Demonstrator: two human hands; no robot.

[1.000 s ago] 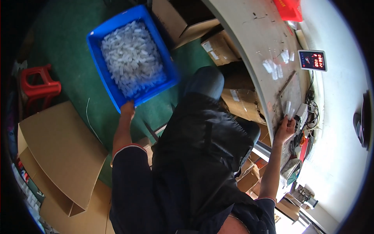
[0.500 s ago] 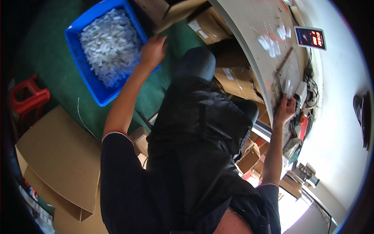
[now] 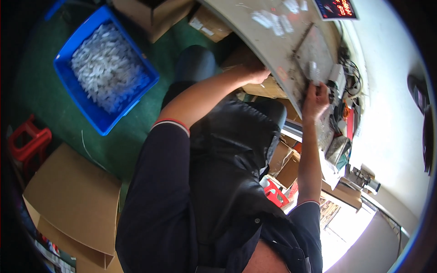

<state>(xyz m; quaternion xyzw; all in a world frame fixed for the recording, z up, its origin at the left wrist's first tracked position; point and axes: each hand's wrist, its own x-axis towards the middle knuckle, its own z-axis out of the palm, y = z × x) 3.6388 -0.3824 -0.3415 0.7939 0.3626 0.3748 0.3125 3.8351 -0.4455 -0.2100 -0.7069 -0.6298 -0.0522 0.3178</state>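
My right hand (image 3: pixel 315 101), over the worktable, pinches a small clear ribbed plastic piece (image 3: pixel 313 73) between its fingertips, the piece standing out beyond them. At the table's near edge, my left hand (image 3: pixel 256 75) has its fingers curled together. Whatever it may hold is too small or hidden to make out. More clear ribbed plastic pieces (image 3: pixel 277 23) lie in a loose group farther up the table. A blue plastic bin (image 3: pixel 84 107) on the floor at left holds a heap of small whitish translucent pieces (image 3: pixel 105 68).
The worktable (image 3: pixel 255 34) curves along my right, with cables (image 3: pixel 353 75) and a lit digital display (image 3: pixel 337 8) along the wall. Cardboard boxes stand under the table. On the floor at left are a red stool (image 3: pixel 29 141) and an open cardboard box (image 3: pixel 75 195).
My left hand has swung right from beside the blue bin to the table's edge. My right hand still pinches the clear piece. The whole view has shifted.
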